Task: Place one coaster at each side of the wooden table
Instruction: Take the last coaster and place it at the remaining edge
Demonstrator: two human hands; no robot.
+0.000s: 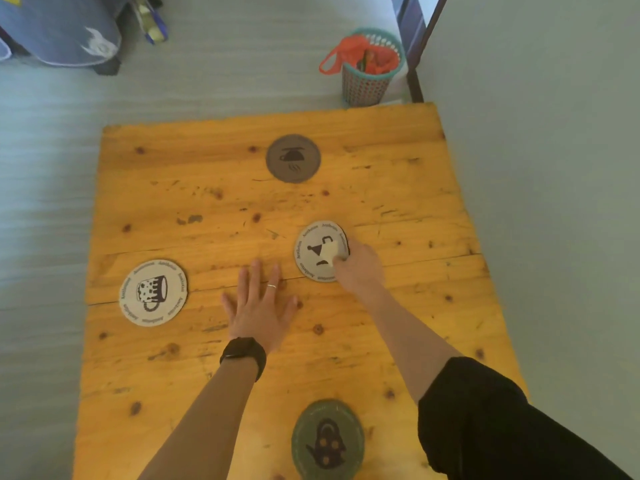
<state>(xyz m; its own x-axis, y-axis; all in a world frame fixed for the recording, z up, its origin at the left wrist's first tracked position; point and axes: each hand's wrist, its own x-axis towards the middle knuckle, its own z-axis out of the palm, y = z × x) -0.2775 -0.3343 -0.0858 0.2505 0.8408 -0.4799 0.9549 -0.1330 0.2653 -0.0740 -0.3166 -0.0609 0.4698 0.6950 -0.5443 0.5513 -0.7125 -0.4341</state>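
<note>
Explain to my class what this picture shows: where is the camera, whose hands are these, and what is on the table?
There is one picture, taken by a camera worn on a person's head, looking down. No machine: just two bare hands. The wooden table holds four round coasters: a brown coaster at the far side, a mug coaster at the left, a green coaster at the near side. The right hand grips the fourth coaster, right of centre. The left hand rests flat, holding nothing.

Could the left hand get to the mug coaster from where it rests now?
Probably yes. The left hand lies flat on the table, and the mug coaster sits just to its left with only bare wood between them. The right hand is busy on another coaster, well clear.
</note>
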